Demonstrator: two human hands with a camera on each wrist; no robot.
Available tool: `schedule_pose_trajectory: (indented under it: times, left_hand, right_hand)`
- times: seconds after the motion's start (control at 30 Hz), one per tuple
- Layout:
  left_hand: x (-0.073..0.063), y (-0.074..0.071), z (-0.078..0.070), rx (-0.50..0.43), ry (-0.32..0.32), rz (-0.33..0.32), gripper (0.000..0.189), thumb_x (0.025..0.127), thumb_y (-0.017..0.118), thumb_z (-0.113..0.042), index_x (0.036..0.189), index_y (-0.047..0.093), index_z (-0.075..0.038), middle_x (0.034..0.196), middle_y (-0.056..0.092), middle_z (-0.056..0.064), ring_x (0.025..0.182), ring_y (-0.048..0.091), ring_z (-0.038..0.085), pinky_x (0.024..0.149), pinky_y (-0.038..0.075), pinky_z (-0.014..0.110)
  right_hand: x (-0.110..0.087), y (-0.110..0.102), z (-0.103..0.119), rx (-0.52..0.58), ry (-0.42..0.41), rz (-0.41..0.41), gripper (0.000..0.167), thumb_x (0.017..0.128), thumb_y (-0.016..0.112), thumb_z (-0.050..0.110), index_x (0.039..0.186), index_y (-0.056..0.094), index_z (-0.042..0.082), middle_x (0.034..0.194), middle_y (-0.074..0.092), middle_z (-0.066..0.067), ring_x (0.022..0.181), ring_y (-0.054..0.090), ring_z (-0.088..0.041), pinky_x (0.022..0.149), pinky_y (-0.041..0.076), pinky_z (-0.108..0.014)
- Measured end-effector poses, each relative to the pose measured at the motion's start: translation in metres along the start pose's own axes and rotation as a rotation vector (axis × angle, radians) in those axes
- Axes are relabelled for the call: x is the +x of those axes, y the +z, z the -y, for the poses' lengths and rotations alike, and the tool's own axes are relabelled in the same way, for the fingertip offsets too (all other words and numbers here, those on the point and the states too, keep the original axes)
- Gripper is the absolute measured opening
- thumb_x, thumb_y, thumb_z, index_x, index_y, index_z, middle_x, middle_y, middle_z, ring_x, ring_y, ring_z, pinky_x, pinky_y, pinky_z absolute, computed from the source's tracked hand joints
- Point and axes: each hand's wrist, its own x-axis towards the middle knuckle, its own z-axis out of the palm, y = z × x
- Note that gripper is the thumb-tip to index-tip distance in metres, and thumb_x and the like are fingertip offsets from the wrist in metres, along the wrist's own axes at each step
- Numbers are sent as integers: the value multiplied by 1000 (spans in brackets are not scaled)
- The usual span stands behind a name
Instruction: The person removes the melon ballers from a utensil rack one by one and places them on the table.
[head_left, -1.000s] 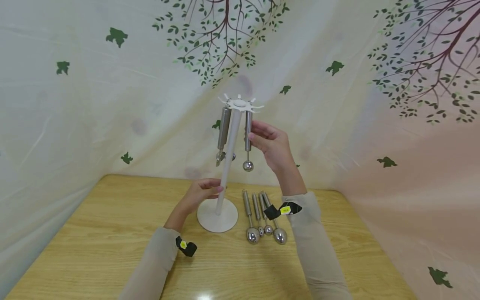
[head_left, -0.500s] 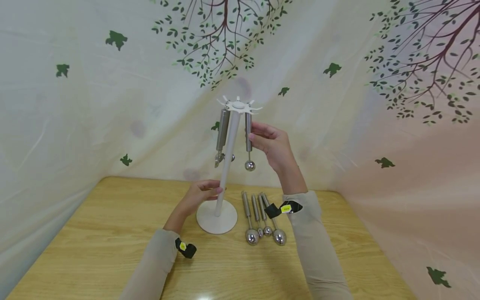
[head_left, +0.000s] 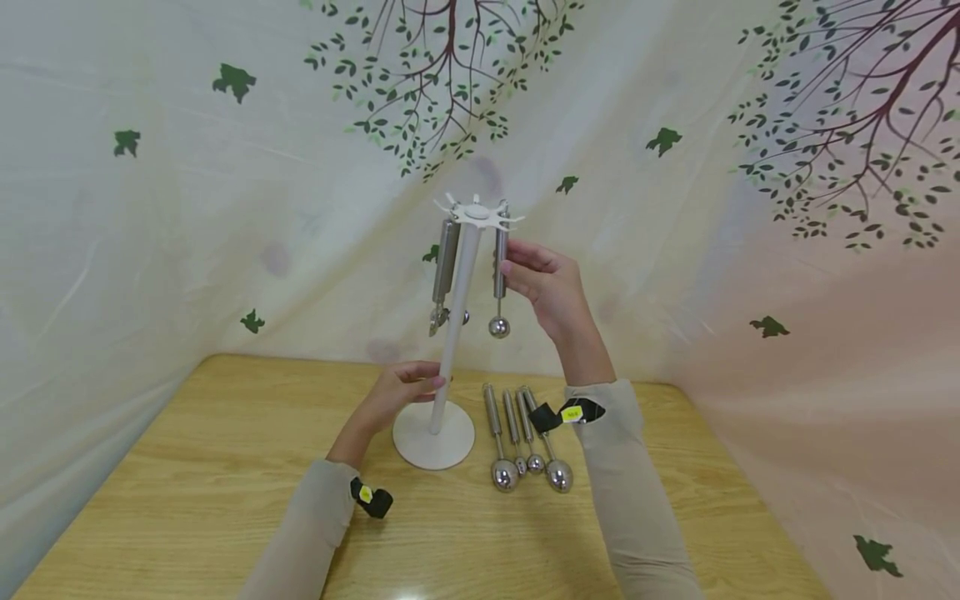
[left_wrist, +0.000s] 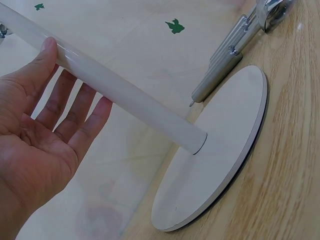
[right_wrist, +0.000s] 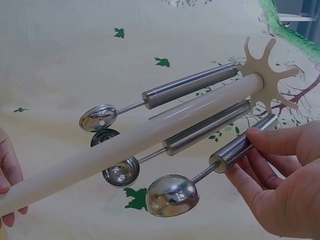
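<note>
A white stand has a slim pole, a round base and a top of radiating hooks. My left hand holds the lower pole between thumb and fingers, above the base. My right hand pinches the handle of a steel scoop, whose round bowl hangs downward. The scoop's upper end is at the hooks; whether it is hooked on, I cannot tell. Several similar steel utensils hang from the stand, among them an oval-bowled scoop and a round-bowled scoop.
Several steel scoops lie side by side on the wooden table, right of the base, with handles pointing away. A pale cloth printed with leaves and branches hangs behind and around the table.
My right hand has lifted the scoop slightly and shifted it a little right, so its top end now shows above the hook's edge. The left hand keeps its hold on the pole.
</note>
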Motion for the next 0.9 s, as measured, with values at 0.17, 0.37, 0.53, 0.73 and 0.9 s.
schedule_pose_trajectory:
  times: [0.17,0.37,0.53,0.73,0.9]
  left_hand:
    - [-1,1,1,3,-1,7,40,98,70,-19,129,65,6,117,75,8,105,72,17,100,59,43]
    - [-1,0,2,-1,1,6,41,98,70,-18,129,64,6,116,76,6,104,72,15,99,59,43]
    - [0,0,3,-14,4,-1,40,97,71,-17,129,64,7,113,77,3,101,72,12,98,60,42]
    - [0,0,3,-15,7,-6,39,97,71,-15,128,65,7,112,77,3,100,72,12,97,60,42]
    - [1,0,2,-17,11,1,39,98,69,-14,129,64,8,112,77,3,99,72,12,98,60,42]
  right_hand:
    - [2,-2,-1,39,10,-22,26,93,65,-10,107,75,9,99,74,-2,91,71,-14,84,63,-26]
    - [4,-6,-3,59,13,-36,25,94,64,-10,106,74,9,99,74,-2,91,72,-14,85,63,-26]
    - [2,-10,-8,47,37,-51,27,95,63,-9,119,69,0,98,73,-1,91,71,-13,85,62,-25]
    - [-1,-22,-21,84,69,-66,29,93,62,-13,97,75,13,94,75,-2,86,72,-13,81,63,-25]
    - [-6,-35,-34,72,113,-85,26,93,63,-12,102,75,10,95,75,-2,87,72,-14,82,63,-25]
